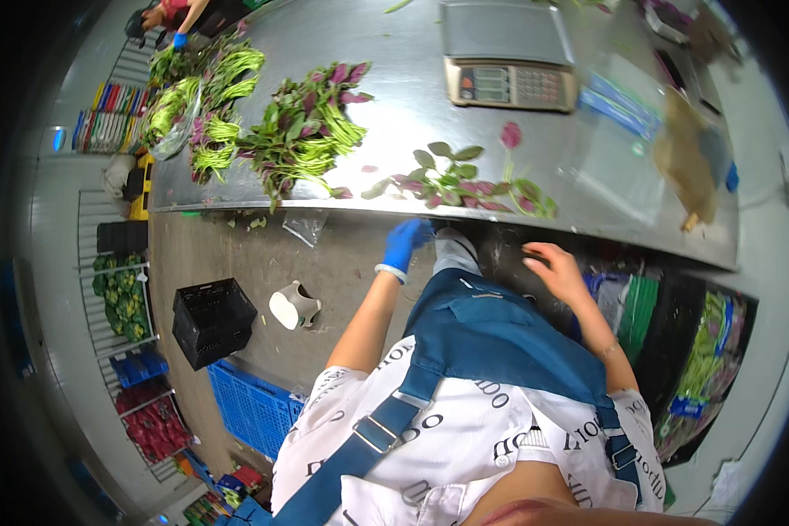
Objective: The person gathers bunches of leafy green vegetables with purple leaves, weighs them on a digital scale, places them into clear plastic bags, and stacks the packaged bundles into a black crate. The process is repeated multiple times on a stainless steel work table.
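Observation:
My left hand (406, 248), in a blue glove, hangs below the front edge of the steel table (394, 39). Its fingers are blurred, and whether they hold anything is unclear. My right hand (553, 268) is bare and also below the edge, thumb apart from the fingers, with nothing in it. Loose red-and-green amaranth leaves (460, 187) lie on the table just beyond both hands. Further left is a large heap of leafy amaranth stems (309, 131), with smaller bunches (214, 141) beside it. A digital scale (509, 85) stands at the back.
Clear plastic bags (621, 174) and a brown item (684, 154) lie on the table at right. Crates of packed greens (700, 355) stand below. A stool (296, 306), black crates (214, 322) and a blue crate (250, 401) occupy the floor. A co-worker's gloved hand (180, 41) touches greens.

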`<state>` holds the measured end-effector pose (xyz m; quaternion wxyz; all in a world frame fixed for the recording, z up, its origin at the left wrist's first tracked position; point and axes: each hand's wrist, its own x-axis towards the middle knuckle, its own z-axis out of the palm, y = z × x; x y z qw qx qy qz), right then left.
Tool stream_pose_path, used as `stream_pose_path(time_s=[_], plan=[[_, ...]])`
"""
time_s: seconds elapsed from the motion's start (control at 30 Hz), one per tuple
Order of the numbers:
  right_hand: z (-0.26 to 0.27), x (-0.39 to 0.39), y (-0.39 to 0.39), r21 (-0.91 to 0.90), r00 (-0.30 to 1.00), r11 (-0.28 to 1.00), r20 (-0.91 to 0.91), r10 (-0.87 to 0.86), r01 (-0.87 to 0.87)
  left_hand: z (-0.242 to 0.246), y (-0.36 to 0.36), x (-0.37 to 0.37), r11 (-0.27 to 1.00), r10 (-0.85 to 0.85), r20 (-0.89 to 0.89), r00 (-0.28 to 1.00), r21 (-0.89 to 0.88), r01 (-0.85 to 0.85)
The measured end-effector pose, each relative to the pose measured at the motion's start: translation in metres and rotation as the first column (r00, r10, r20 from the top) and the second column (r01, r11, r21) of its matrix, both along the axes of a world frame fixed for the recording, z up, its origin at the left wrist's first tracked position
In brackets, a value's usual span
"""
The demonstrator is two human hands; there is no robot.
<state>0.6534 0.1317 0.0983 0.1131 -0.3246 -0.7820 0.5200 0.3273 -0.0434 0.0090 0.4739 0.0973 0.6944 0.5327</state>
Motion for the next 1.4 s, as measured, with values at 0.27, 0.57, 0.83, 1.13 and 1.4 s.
stream_pose_path(time_s=[0.27,0.57,0.83,1.13,1.4], plan=[[-0.057,-0.347,0.056,0.01,0.968,0.969,0.046,0.246,-0.247,0.019,0.032,-0.273,0.965,0.263,-0.861,0.434,0.236,-0.116],[-0.089,-0.558,0.008,0.539,0.936,0.797,0.34,0.091,-0.274,-0.007,0.041,-0.387,0.911,-0.351,-0.929,0.12,-0.309,0.272],[-0.111,-0.581,0.055,0.579,0.953,0.778,0.293,0.078,-0.242,-0.011,0.008,-0.401,0.961,-0.226,-0.945,0.238,-0.176,0.212],[-0.069,-0.595,0.106,-0.388,0.967,0.904,0.101,0.232,-0.177,0.04,0.04,-0.353,0.991,0.1,-0.592,0.8,0.127,-0.03],[0.023,-0.499,0.123,-0.51,0.994,0.856,-0.026,-0.111,0.082,0.054,0.135,-0.268,0.886,-0.107,0.446,0.889,0.448,-0.118]])
